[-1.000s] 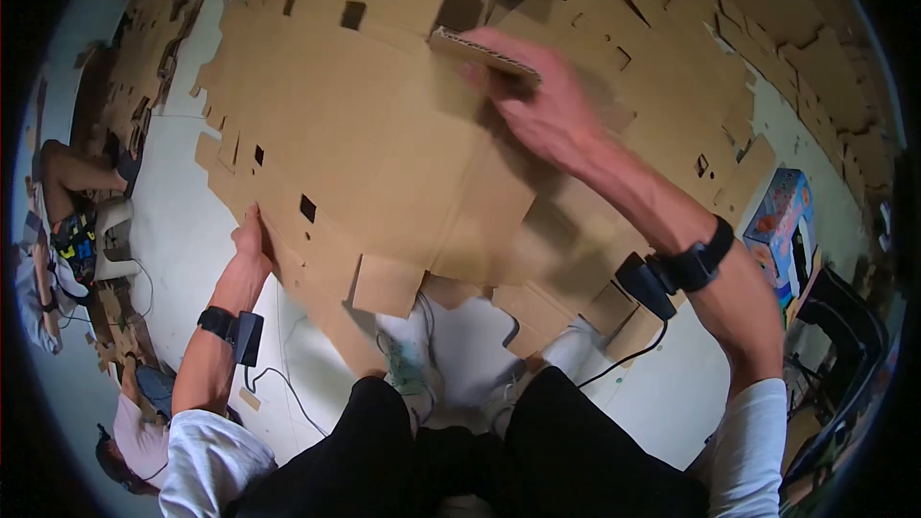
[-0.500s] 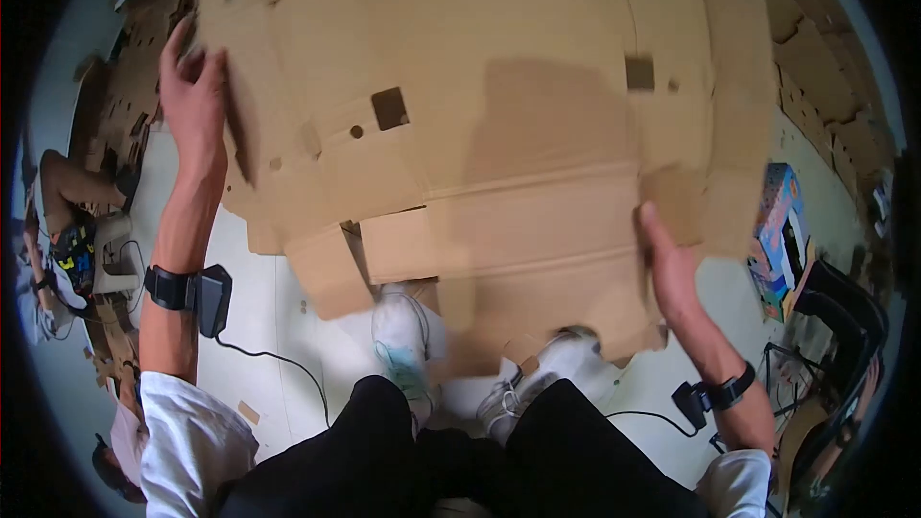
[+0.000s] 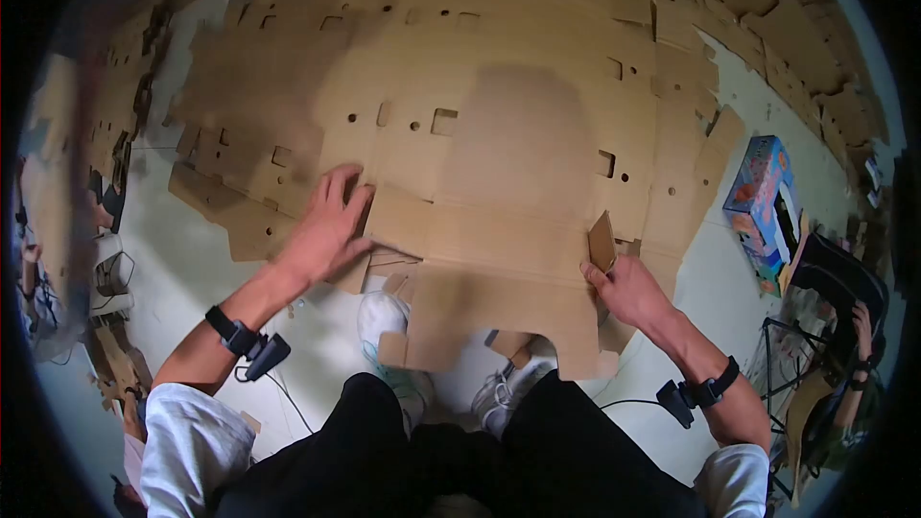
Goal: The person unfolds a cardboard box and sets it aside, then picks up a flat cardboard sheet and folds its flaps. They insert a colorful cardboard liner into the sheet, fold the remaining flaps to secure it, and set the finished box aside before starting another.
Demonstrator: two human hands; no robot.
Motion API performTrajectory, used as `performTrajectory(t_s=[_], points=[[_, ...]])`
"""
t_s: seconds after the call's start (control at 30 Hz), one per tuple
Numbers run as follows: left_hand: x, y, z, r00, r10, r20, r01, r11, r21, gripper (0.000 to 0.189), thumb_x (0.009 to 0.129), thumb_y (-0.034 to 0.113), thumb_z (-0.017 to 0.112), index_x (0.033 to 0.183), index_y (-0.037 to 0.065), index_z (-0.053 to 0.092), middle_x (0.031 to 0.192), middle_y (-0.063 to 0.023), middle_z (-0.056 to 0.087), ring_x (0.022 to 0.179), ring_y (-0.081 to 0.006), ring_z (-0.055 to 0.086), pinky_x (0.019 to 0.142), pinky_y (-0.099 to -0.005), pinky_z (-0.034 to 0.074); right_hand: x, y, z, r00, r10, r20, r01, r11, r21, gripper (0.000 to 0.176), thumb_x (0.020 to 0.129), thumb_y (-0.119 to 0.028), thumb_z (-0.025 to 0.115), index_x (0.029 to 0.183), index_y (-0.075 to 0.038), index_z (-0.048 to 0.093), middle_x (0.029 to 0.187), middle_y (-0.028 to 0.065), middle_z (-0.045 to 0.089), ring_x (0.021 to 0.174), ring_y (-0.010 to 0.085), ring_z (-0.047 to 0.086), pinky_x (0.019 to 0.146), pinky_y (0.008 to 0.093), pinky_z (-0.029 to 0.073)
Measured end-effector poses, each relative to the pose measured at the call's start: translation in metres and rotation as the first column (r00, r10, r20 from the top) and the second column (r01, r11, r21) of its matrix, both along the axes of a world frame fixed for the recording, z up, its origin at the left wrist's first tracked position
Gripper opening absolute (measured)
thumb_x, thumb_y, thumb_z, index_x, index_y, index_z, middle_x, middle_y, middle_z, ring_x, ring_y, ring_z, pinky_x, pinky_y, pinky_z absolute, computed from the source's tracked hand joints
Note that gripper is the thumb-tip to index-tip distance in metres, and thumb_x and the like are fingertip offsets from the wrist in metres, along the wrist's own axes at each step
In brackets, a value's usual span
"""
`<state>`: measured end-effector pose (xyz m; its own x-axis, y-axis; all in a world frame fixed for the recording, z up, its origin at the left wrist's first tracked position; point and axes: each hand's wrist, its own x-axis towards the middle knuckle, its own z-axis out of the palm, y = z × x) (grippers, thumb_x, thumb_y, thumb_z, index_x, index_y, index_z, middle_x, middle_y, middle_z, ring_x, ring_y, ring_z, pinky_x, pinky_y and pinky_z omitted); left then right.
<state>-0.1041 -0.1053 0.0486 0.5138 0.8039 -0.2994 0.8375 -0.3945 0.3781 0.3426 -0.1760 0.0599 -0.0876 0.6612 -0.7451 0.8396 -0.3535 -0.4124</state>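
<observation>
A large flattened cardboard sheet with punched square and round holes lies in front of me, its near end over my shoes. My left hand is at its left near edge, fingers apart and slightly bent, with the fingertips by the board. At the right near side, my right hand is closed on a small upright cardboard flap, thumb on the near side and the other fingers mostly hidden. A notched end of the sheet points toward my legs.
More flattened cardboard spreads beyond and to both sides. A colourful box stands on the pale floor at right, near a black chair. Another person's arm shows at far right. My white shoes are below the sheet.
The sheet has come down onto the cardboard beyond. My left hand has moved inward and nearer from the far left edge. My right hand has shifted slightly inward, onto a raised flap.
</observation>
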Motion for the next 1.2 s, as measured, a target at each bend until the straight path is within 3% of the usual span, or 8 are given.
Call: performTrajectory(t_s=[0.27,0.47,0.57,0.7,0.8,0.87,0.93,1.2], points=[[0.017,-0.071,0.003,0.999,-0.025,0.048,0.031,0.992,-0.118,0.077,0.087,-0.003,0.068,0.158,-0.006,0.038,0.157,-0.0249,0.043,0.146,-0.0424,0.044,0.121,-0.0464,0.040,-0.048,0.010,0.050,0.867,0.487,-0.107,-0.497,0.826,-0.266,0.067,0.111,-0.050,0.044,0.103,0.010,0.072,0.096,0.0341,0.072,0.097,0.0501,0.070,0.099,0.0553,0.055],[0.015,-0.105,-0.045,0.946,0.172,0.276,-0.154,0.984,-0.085,0.057,0.103,0.023,0.063,0.155,0.003,0.052,0.155,-0.0223,0.054,0.146,-0.0366,0.050,0.124,-0.0434,0.038,-0.019,-0.016,0.005,0.965,0.213,-0.156,-0.244,0.945,-0.218,0.066,0.112,-0.052,0.045,0.103,0.007,0.074,0.095,0.0274,0.074,0.093,0.0460,0.072,0.095,0.0494,0.056],[0.006,-0.100,-0.060,0.899,0.194,0.392,-0.144,0.977,-0.155,0.061,0.099,0.024,0.068,0.155,0.005,0.053,0.150,-0.0205,0.056,0.142,-0.0370,0.053,0.124,-0.0440,0.038,-0.003,-0.025,-0.015,0.887,-0.303,-0.348,0.231,0.945,-0.231,0.061,0.112,-0.048,0.049,0.101,0.006,0.074,0.091,0.0229,0.074,0.089,0.0378,0.073,0.091,0.0446,0.056],[0.012,-0.064,-0.037,0.973,-0.029,0.228,0.022,0.999,0.033,0.067,0.093,0.019,0.073,0.157,0.014,0.055,0.153,-0.0176,0.052,0.150,-0.0376,0.042,0.128,-0.0464,0.032,0.016,-0.010,-0.017,0.926,-0.224,-0.304,0.288,0.940,0.185,0.031,0.111,-0.026,0.055,0.113,0.000,0.073,0.099,0.0169,0.073,0.096,0.0287,0.071,0.089,0.0376,0.056],[0.010,-0.054,-0.034,0.988,0.002,0.155,0.009,0.998,-0.069,0.063,0.092,0.020,0.074,0.153,0.027,0.061,0.165,-0.0125,0.042,0.159,-0.0442,0.024,0.132,-0.0551,0.024,0.053,-0.016,-0.033,0.981,0.126,0.145,-0.186,0.818,0.544,0.038,0.097,-0.002,0.064,0.134,-0.008,0.068,0.120,0.0172,0.067,0.110,0.0307,0.067,0.093,0.0379,0.057],[0.014,-0.047,-0.021,0.991,0.005,0.135,0.010,0.994,-0.110,0.061,0.092,0.019,0.072,0.151,0.029,0.062,0.171,-0.0080,0.037,0.162,-0.0464,0.017,0.132,-0.0605,0.019,0.073,-0.026,-0.039,0.989,-0.108,0.102,0.061,0.919,0.389,0.062,0.087,0.007,0.067,0.145,-0.015,0.062,0.131,0.0184,0.060,0.118,0.0342,0.064,0.097,0.0404,0.057],[0.016,-0.040,-0.013,0.997,-0.046,0.066,0.052,0.995,-0.087,0.062,0.092,0.018,0.073,0.152,0.029,0.062,0.172,-0.0059,0.035,0.162,-0.0466,0.014,0.132,-0.0620,0.018,0.088,-0.035,-0.027,0.918,0.203,0.341,-0.329,0.869,0.370,0.082,0.082,0.010,0.070,0.155,-0.025,0.054,0.141,0.0196,0.054,0.123,0.0385,0.062,0.103,0.0433,0.056],[0.005,-0.018,-0.017,0.986,-0.084,0.146,0.117,0.965,-0.236,0.074,0.081,0.021,0.083,0.152,0.022,0.062,0.170,-0.0026,0.042,0.161,-0.0510,0.018,0.133,-0.0605,0.022,0.086,-0.045,-0.018,0.975,0.173,0.141,-0.217,0.886,0.409,0.078,0.087,-0.003,0.077,0.158,-0.019,0.049,0.141,0.0222,0.054,0.122,0.0402,0.064,0.107,0.0431,0.055]])
